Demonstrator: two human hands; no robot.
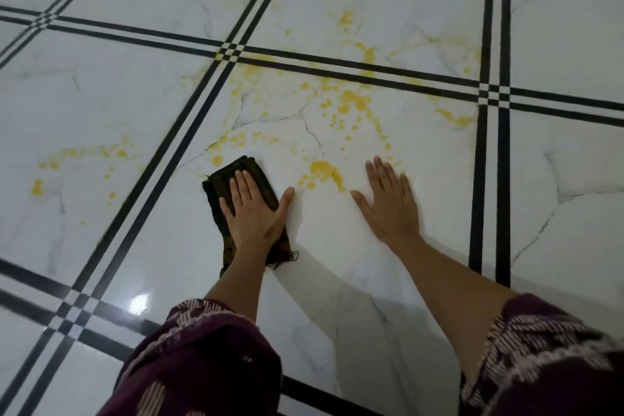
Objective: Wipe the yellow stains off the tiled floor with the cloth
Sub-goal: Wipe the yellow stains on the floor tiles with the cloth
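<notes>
A dark folded cloth lies on the white marble-look tiled floor. My left hand presses flat on the cloth with straight fingers. My right hand rests flat on the bare tile to the right, fingers spread. Yellow stains are spattered over the tiles beyond both hands. One larger blot sits between the hands, just ahead of them. More yellow spots lie on the tile to the left.
Black double grout lines cross the floor in a grid. My patterned maroon sleeves fill the bottom of the view. A light glare reflects off the tile at lower left.
</notes>
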